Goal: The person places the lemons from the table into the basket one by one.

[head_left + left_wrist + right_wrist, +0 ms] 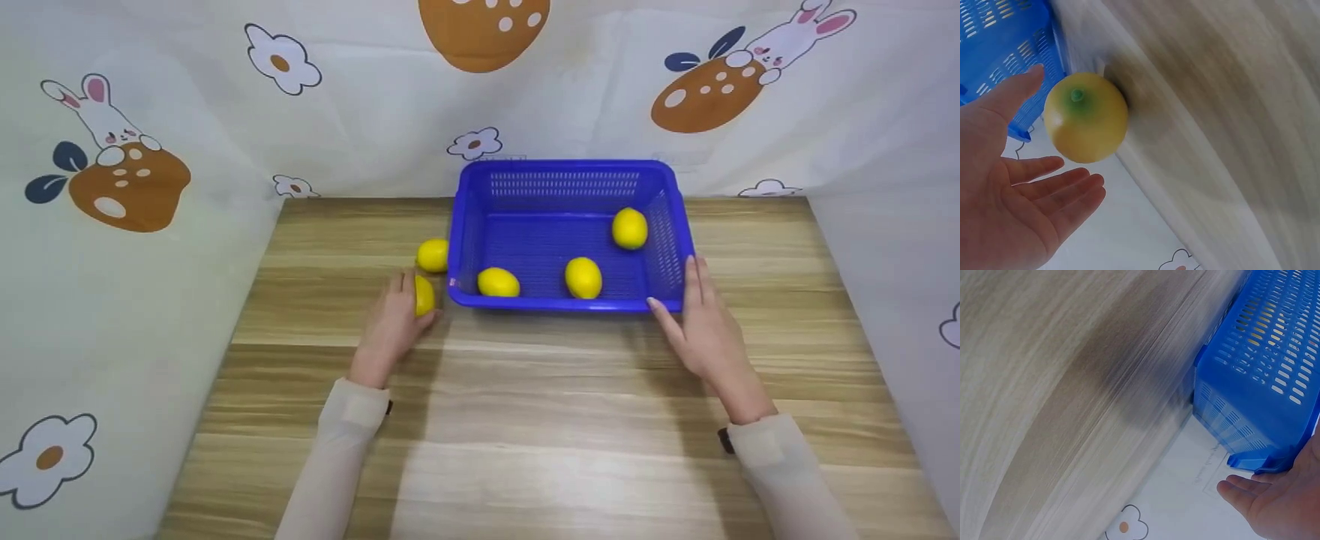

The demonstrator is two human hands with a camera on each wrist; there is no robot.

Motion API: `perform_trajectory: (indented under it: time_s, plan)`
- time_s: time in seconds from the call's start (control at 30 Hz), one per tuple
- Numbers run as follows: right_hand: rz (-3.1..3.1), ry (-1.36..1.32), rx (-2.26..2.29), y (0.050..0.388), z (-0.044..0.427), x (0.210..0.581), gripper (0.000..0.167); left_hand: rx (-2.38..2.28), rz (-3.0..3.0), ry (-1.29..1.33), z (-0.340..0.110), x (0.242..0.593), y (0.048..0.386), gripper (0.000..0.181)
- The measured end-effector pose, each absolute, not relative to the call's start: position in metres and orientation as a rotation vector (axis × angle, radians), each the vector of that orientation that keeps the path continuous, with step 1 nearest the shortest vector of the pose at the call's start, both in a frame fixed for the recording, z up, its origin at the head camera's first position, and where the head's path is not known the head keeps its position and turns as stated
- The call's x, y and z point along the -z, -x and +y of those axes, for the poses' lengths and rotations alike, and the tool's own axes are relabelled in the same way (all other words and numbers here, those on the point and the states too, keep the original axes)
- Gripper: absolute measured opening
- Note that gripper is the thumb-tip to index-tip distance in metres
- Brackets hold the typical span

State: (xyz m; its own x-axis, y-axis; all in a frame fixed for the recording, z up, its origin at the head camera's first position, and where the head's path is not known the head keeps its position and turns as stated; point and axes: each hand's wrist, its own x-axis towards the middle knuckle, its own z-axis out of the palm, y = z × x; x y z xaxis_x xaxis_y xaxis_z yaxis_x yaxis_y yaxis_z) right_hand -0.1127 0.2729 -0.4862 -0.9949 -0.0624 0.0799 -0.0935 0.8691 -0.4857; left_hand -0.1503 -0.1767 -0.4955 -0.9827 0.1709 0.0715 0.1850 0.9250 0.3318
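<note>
My left hand (391, 319) is around a yellow lemon (424, 295) on the table, left of the blue basket (555, 304). In the left wrist view, the lemon (1086, 118) shows its green-tinted stem end between the thumb and the nearly straight fingers. The fingers do not visibly close on it. Another lemon (433, 256) lies just behind, against the basket's left side. My right hand (709, 337) rests at the basket's front right corner, thumb on the front rim, straight fingers along the right side. Inside the basket are three lemons, one of them (630, 229) at the back right.
The wood-grain table (525, 420) stretches in front of the basket. A pale cloth (360, 135) printed with rabbits and flowers encloses the back and sides, and the basket's back edge stands close to it.
</note>
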Motion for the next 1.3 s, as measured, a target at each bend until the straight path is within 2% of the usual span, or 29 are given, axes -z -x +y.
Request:
perform_trajectory:
  time_s: [0.73, 1.3]
  plan:
    - [-2.987, -0.112, -0.793, 0.113, 0.273, 0.485, 0.092, 0.564, -3.035, 0.321, -0.177, 0.516, 0.156, 0.084]
    - [-2.959, -0.117, -0.804, 0.113, 0.271, 0.486, 0.091, 0.599, -2.988, 0.311, -0.176, 0.523, 0.157, 0.071]
